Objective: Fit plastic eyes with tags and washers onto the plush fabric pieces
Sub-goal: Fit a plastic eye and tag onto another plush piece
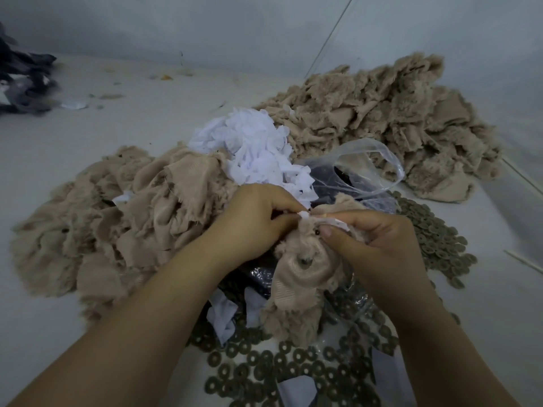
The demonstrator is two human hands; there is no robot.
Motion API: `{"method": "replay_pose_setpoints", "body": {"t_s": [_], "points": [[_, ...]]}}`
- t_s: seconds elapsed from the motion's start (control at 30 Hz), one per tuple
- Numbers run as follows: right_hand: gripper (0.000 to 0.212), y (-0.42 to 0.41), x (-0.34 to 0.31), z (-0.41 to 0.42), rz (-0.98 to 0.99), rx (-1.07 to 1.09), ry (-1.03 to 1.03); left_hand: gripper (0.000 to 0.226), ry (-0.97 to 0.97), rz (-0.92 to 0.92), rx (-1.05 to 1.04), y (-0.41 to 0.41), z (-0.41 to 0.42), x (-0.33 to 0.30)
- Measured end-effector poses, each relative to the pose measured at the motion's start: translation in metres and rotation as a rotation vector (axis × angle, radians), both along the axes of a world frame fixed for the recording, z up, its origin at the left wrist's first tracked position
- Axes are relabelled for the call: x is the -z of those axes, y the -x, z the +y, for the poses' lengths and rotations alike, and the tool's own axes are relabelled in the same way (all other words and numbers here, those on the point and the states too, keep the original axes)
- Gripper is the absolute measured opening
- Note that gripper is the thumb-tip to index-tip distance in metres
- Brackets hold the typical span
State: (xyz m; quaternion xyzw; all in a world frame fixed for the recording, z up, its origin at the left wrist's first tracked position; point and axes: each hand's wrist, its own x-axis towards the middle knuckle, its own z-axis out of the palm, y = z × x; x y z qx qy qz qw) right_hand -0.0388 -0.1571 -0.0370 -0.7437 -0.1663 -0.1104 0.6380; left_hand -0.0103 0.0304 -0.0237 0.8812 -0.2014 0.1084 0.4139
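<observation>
The beige plush piece hangs between your hands, above the scattered washers, with one washer already on its back. Your left hand pinches a small white tag at its top edge. Your right hand curls around the fabric, thumb pressing beside a dark eye. Piles of beige plush lie on both sides

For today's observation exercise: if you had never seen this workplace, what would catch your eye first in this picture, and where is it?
First, the two hands at the centre: the left hand and right hand pinch a beige plush piece and a white tag between them. Next, large heaps of beige plush pieces spread left and far right, with a white tag pile between. Dark washers are scattered along the near and right edges.
</observation>
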Motion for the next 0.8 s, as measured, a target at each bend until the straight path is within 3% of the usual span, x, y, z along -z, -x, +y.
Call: {"method": "replay_pose_setpoints", "body": {"t_s": [0.27,0.43,0.47,0.57,0.63,0.7,0.8], "points": [[0.013,-0.001,-0.007,-0.018,0.054,-0.011,-0.138,0.014,0.007,-0.069,-0.192,-0.015,0.016,0.004],[0.015,0.002,-0.013,-0.028,0.038,-0.035,-0.16,0.015,-0.167,-0.164,-0.26,-0.023,0.018,0.007],[0.015,0.003,-0.012,-0.028,0.033,-0.046,-0.136,0.026,-0.151,-0.185,-0.263,-0.019,0.015,0.005],[0.013,0.004,-0.007,-0.026,0.033,-0.074,-0.073,0.051,0.01,-0.166,-0.074,-0.005,0.009,-0.004],[0.016,0.004,-0.004,-0.022,0.035,-0.104,-0.064,0.051,0.185,0.042,0.147,0.005,0.007,-0.014],[0.016,0.003,-0.002,-0.021,0.044,-0.139,-0.071,0.043,0.119,0.198,0.274,0.01,0.004,-0.02],[0.015,0.003,0.001,-0.023,0.057,-0.167,-0.078,0.029,0.055,0.215,0.254,0.012,0.0,-0.018]]}}
